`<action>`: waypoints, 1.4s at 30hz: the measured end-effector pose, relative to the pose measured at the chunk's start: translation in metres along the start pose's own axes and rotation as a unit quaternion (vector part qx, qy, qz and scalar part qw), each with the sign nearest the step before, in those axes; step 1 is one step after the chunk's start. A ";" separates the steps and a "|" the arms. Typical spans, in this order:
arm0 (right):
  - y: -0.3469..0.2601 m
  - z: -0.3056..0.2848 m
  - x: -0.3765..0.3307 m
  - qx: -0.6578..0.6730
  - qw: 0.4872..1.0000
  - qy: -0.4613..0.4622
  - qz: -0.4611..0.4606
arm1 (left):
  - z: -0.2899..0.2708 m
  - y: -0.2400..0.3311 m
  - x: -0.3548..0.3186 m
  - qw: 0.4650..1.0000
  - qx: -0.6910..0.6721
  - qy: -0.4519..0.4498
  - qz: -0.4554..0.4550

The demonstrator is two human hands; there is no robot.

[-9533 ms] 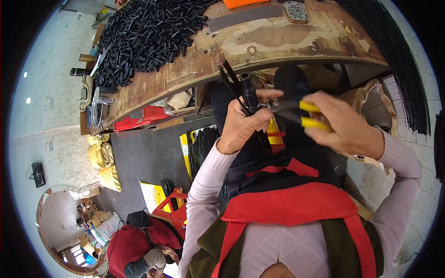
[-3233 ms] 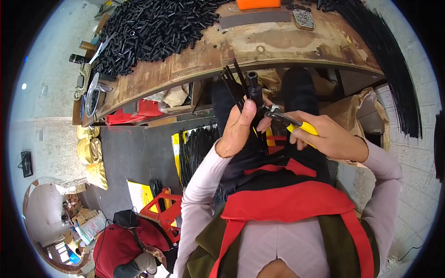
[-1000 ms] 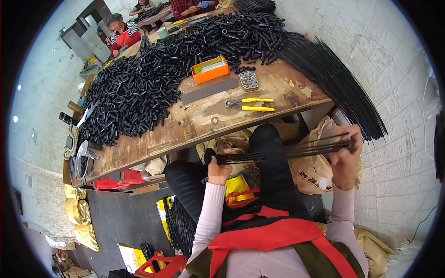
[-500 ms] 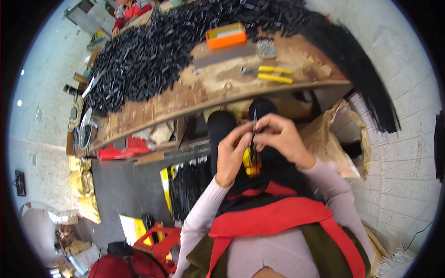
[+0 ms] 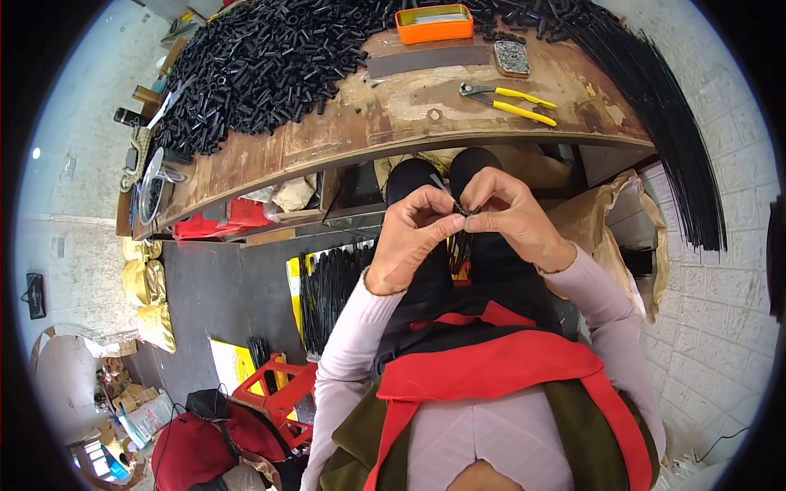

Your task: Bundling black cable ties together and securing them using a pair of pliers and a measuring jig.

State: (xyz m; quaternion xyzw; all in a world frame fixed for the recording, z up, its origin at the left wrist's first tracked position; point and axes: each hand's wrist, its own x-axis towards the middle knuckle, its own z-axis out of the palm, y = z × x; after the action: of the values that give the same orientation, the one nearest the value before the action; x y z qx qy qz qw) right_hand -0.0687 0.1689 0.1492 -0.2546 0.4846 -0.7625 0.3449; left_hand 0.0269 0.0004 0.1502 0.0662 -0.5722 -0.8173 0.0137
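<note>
Over my lap, my left hand (image 5: 409, 237) and my right hand (image 5: 517, 219) meet with thumb tips almost touching. Both are closed in a pinch on a bundle of thin black rods (image 5: 460, 252), whose lower ends hang between my thighs. A slim grey strip (image 5: 440, 185) sticks up beside the left fingertips, tilted to the left. What exactly lies between the fingertips is too small and partly hidden. On the bench beyond the hands, yellow-handled end-cutting pliers (image 5: 509, 103) lie with their handles apart.
The wooden bench (image 5: 393, 117) carries a large heap of short black tubes (image 5: 270, 69), an orange box (image 5: 434, 26), a small tin of grey bits (image 5: 512, 59) and long black rods (image 5: 679, 155) overhanging its right end. A brown paper sack (image 5: 602, 209) stands at right, a red stool (image 5: 286, 393) lower left.
My view has shifted, so the bench sits higher. My thumbs have come together, and the grey strip, upright between the fingers before, now leans left. A person at the far left has left view.
</note>
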 end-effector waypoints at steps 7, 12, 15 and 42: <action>0.007 0.014 -0.010 -0.061 0.985 0.106 -0.118 | 0.023 -0.008 -0.003 0.988 -0.030 0.112 0.099; -0.014 -0.002 -0.002 0.006 0.997 -0.021 -0.069 | 0.005 0.004 0.010 0.995 -0.058 -0.076 0.016; -0.023 -0.004 -0.002 0.009 0.995 -0.082 -0.058 | 0.008 0.010 0.011 0.986 -0.107 -0.126 0.001; -0.080 -0.272 0.202 -0.622 0.757 0.144 -0.136 | 0.009 0.004 0.082 0.997 -0.051 -0.027 -0.056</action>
State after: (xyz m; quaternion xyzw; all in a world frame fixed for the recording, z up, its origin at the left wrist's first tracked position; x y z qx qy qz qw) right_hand -0.4154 0.1899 0.1244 -0.3633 0.8567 -0.3593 -0.0706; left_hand -0.0558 -0.0010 0.1495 0.0750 -0.5249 -0.8467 -0.0443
